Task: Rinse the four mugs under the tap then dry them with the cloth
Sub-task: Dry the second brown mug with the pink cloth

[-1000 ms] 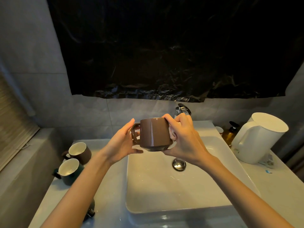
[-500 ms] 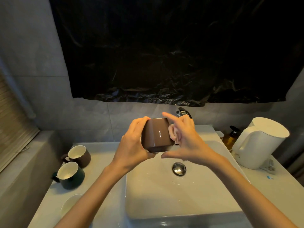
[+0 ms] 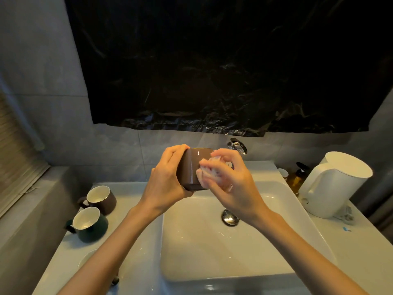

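Left grip clasping brown mug, now tipped sideways from upright, right grip pressing bunched cloth against it

The mug I hold at mid-frame is glossy brown, and the cloth bunched against it is pale pinkish white. At lower left, the rear mug is brown with a cream inside, the green mug dark green with a white inside. The basin and kettle are white, the pump bottle amber with a black top, the sheet across the top crinkled black, the wall tiles grey
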### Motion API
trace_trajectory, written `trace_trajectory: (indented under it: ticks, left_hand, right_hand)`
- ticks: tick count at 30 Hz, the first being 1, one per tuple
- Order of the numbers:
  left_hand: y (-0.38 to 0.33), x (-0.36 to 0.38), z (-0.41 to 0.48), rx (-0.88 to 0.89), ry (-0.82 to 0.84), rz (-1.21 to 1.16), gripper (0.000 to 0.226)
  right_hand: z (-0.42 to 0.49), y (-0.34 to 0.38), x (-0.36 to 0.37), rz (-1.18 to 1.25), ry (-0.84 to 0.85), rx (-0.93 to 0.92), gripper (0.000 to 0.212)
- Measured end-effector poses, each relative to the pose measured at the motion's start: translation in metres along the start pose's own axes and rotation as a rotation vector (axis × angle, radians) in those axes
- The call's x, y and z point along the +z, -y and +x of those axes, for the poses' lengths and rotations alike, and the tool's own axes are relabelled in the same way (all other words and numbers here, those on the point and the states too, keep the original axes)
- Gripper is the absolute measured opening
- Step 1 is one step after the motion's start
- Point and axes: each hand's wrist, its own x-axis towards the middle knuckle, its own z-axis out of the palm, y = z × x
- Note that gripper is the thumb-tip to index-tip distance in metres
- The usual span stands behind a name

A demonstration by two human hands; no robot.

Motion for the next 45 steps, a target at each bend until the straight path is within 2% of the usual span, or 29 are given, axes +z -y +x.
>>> trace_trajectory:
  ticks: [3,7,8,11,13,17,18,23,25,29,32,35,37,41,43,45]
  left_hand:
    - [0.002,0.0,-0.001,0.012,0.01,0.001,0.092]
    - [-0.002,0.004,-0.003,0.027,0.027,-0.024,0.094]
    - [-0.002,0.005,-0.003,0.009,0.018,-0.041,0.093]
    - [-0.001,0.007,-0.002,-0.047,-0.007,-0.089,0.091]
    - [-0.001,0.009,-0.002,-0.048,0.006,-0.106,0.089]
    - [-0.002,0.012,-0.003,-0.044,0.0,-0.195,0.093]
    - [-0.001,0.012,-0.002,-0.052,-0.01,-0.227,0.093]
    - [0.004,0.01,-0.002,-0.098,-0.043,-0.315,0.093]
    - [0.004,0.01,-0.001,-0.103,-0.014,-0.339,0.095]
    - [-0.004,0.013,0.0,-0.108,0.028,-0.416,0.1]
    - [-0.005,0.011,0.0,-0.191,0.006,-0.512,0.1]
    - [-0.004,0.006,0.0,-0.224,0.013,-0.523,0.098]
    - [-0.007,0.006,0.001,-0.229,0.033,-0.552,0.098]
    - [-0.014,0.008,0.002,-0.244,0.059,-0.59,0.099]
    - [-0.012,0.007,0.002,-0.27,0.053,-0.618,0.102]
    - [-0.009,0.004,0.002,-0.299,0.034,-0.655,0.103]
  right_hand:
    - [0.006,-0.001,-0.004,-0.042,0.079,-0.113,0.025]
    - [0.027,-0.004,-0.002,-0.016,-0.072,0.068,0.019]
    - [0.025,-0.002,0.0,-0.026,-0.08,0.065,0.018]
    - [0.007,0.007,0.01,-0.126,0.025,-0.161,0.016]
    - [0.005,0.007,0.01,-0.144,0.097,-0.217,0.016]
    - [0.028,-0.006,-0.004,0.044,-0.083,0.127,0.021]
    - [0.028,-0.007,-0.007,0.059,-0.103,0.156,0.022]
    - [-0.004,0.001,-0.005,0.034,-0.006,-0.101,0.02]
    - [0.005,-0.002,-0.009,0.065,-0.001,-0.051,0.021]
    - [0.035,-0.006,-0.011,0.133,-0.147,0.232,0.018]
    - [0.015,0.0,-0.006,0.186,-0.157,0.169,0.018]
    - [0.0,0.005,-0.008,0.188,-0.069,0.052,0.019]
    - [0.013,0.0,-0.013,0.231,-0.065,0.139,0.02]
    - [0.035,-0.005,-0.011,0.334,-0.179,0.351,0.016]
    - [0.024,-0.001,-0.007,0.364,-0.228,0.317,0.017]
    - [0.005,0.003,-0.006,0.359,-0.206,0.228,0.019]
